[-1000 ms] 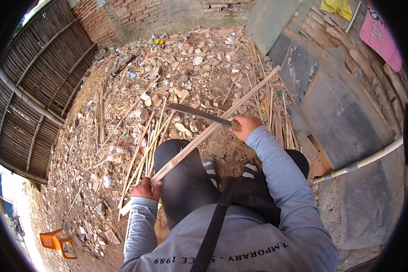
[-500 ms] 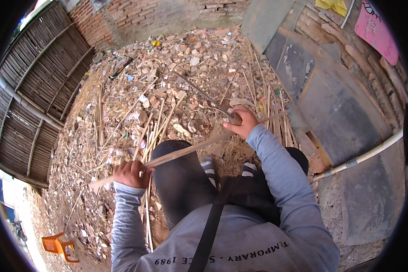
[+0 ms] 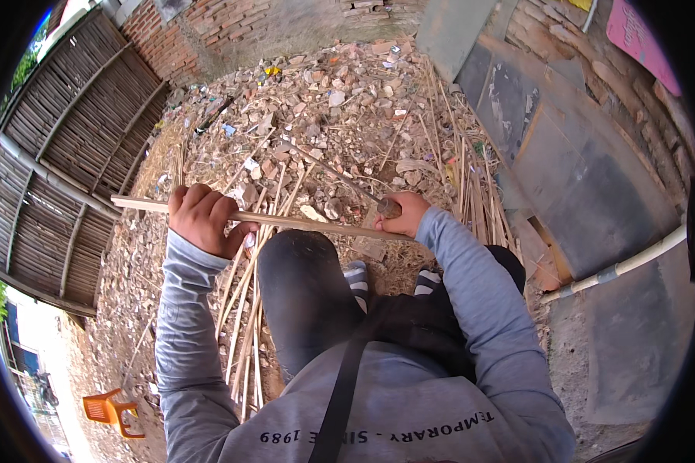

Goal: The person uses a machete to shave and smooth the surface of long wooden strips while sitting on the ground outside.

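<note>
My left hand (image 3: 208, 220) is closed around a pale split bamboo strip (image 3: 309, 224), with the end poking out beyond the knuckles. The strip runs almost level across my body, above my dark-trousered knee. My right hand (image 3: 406, 216) grips the round wooden handle of a long, narrow-bladed knife (image 3: 338, 174). Its blade slants away to the upper left, over the rubble. The strip passes under the right thumb, near the handle; whether the fingers also pinch it I cannot tell.
Loose bamboo strips (image 3: 249, 324) lie left of my knee, and more strips (image 3: 477, 185) lie to the right. Broken brick and stone (image 3: 316, 100) cover the ground. Dark panels (image 3: 587, 185) lean at right beside a pale pole (image 3: 618, 267). An orange plastic chair (image 3: 104, 407) stands lower left.
My left hand has moved forward and slightly left, carrying its end of the strip; the strip has slid left and levelled out. My right hand, with the knife, has shifted slightly left and nearer.
</note>
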### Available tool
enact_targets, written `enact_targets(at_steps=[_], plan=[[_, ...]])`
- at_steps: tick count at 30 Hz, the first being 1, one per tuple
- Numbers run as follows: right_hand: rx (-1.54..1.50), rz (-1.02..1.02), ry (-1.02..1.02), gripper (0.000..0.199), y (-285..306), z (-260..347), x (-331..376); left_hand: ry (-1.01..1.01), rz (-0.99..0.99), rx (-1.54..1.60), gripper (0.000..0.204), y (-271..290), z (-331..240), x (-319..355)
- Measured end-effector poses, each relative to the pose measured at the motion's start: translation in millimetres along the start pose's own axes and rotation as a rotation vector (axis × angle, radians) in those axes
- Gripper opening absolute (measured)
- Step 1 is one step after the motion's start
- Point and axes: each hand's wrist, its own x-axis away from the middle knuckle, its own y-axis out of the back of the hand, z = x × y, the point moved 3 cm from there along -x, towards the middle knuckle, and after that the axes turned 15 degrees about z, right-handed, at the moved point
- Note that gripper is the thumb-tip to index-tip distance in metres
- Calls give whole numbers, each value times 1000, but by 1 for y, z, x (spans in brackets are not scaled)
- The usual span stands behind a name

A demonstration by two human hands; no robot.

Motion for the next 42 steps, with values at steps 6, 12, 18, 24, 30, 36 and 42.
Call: enact_targets(at_steps=[6, 12, 18, 24, 30, 36, 42], plan=[[-124, -101, 100, 38, 9, -16, -8, 34, 37, -109, 39, 12, 9, -33], [-453, -110, 218, 24, 16, 13, 21, -88, -58, -97, 33, 20, -11, -63], [-335, -71, 178, 25, 24, 15, 30, -150, -172, -126, 25, 34, -31, -93], [-350, -222, 180, 27, 36, 11, 43, -180, -236, -138, 27, 41, -41, -124], [-465, -249, 237, 26, 43, 10, 49, -79, -269, -163, 23, 41, -51, -134], [-376, -317, 273, 29, 47, -3, 52, -45, -441, -185, 21, 41, -61, -144], [-279, -525, 215, 24, 65, 3, 64, 143, -655, 127, 85, -7, -78, -130]])
